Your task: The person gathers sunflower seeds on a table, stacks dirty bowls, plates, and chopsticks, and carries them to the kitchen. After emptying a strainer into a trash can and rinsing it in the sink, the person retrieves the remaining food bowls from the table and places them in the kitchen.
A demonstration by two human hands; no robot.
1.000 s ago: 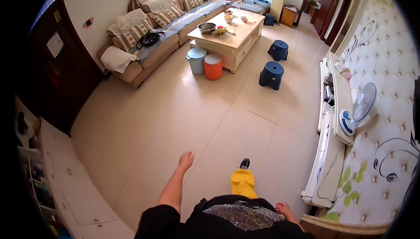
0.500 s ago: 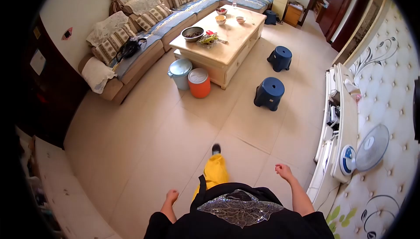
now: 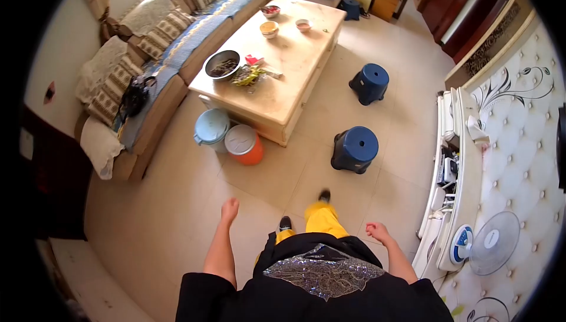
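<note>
Head view is showing a person standing on the tiled floor; the left hand point(image 3: 229, 209) is hanging loosely curled and holding nothing; the right hand point(image 3: 375, 231) is curling half-closed, likewise empty; nearest ahead is sitting a blue stool point(image 3: 355, 148), apart from both hands; nothing is yet being handled, so any work is lying ahead.
</note>
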